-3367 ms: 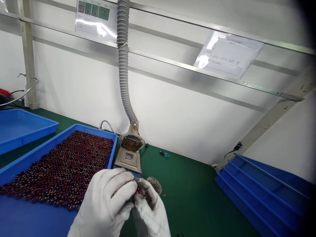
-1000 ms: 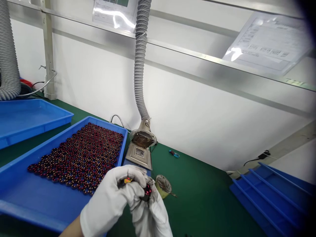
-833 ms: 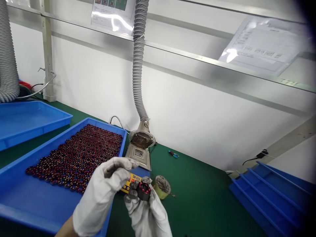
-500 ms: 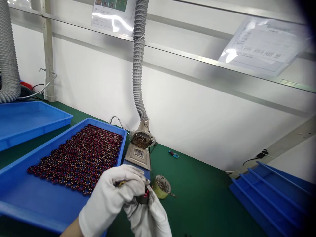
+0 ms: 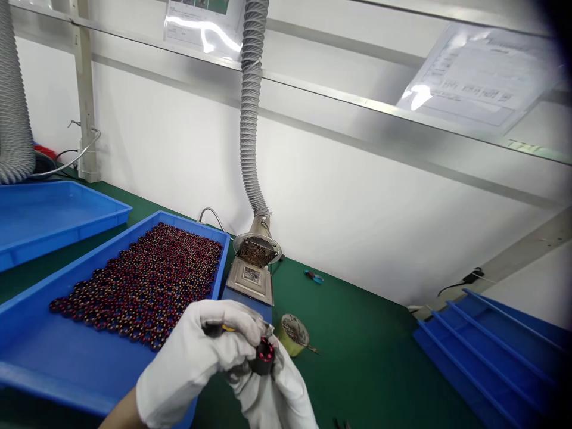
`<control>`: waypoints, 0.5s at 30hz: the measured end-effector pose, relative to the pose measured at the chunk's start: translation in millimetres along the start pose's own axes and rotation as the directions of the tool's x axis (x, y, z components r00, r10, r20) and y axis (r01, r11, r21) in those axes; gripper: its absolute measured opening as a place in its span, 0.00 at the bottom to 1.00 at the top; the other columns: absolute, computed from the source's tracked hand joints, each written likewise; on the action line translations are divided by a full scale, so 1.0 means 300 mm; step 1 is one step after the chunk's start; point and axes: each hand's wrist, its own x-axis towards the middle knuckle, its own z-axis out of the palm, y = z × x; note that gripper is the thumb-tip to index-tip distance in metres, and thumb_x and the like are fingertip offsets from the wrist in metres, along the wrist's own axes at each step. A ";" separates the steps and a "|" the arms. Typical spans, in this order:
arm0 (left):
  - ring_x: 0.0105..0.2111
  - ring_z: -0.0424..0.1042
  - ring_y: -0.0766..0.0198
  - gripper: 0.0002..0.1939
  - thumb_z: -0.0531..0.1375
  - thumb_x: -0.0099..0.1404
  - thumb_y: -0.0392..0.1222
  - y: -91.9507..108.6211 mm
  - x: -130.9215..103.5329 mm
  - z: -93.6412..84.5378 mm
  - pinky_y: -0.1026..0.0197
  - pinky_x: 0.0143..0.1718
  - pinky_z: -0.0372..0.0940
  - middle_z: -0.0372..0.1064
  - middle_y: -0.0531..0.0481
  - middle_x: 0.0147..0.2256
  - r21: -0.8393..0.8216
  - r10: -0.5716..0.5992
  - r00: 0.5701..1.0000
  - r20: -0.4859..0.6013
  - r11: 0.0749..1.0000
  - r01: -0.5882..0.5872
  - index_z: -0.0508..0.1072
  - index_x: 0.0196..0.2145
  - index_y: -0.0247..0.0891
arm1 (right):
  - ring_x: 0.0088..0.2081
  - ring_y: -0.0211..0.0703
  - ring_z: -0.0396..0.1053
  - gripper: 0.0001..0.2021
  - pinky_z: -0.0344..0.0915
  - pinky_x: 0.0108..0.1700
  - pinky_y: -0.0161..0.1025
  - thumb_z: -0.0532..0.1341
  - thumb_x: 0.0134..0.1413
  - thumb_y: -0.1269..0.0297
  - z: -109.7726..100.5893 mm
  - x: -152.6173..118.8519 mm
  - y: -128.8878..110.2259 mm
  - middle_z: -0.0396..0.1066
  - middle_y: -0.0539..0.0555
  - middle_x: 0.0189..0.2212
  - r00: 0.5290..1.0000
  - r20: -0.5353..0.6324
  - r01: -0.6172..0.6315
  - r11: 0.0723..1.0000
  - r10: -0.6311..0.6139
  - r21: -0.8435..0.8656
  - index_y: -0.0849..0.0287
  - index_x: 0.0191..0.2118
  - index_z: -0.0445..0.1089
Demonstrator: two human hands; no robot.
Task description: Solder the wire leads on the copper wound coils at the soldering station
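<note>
Two-handed work over the green desk (image 5: 357, 357), right of the tray's right edge: dark ring with red parts (image 5: 263, 356) gripped in curled right hand (image 5: 279, 390); left hand (image 5: 190, 357) bent inward, fingertips against the ring, any pinch hidden. In the blue tray (image 5: 58, 390), similar rings (image 5: 156, 280) packed toward the far edge; in the yellow-green cup (image 5: 290, 347), thin tools.

Left hand (image 5: 201, 351): gloved in white, fingers bent, fingertips meeting those of the right hand (image 5: 272, 381) at lower centre of the frame. Right hand: gloved, fingers curled upward. Left wrist (image 5: 127, 411): bare below the cuff.
</note>
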 end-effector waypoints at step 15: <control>0.41 0.68 0.62 0.10 0.59 0.54 0.29 0.019 -0.016 0.001 0.66 0.45 0.62 0.72 0.53 0.32 0.339 0.184 0.983 0.002 0.925 -0.174 0.76 0.25 0.43 | 0.30 0.43 0.72 0.16 0.70 0.35 0.41 0.71 0.34 0.57 0.129 -0.109 -0.077 0.75 0.54 0.30 0.969 -0.120 0.209 0.977 -0.214 -0.050 0.55 0.31 0.70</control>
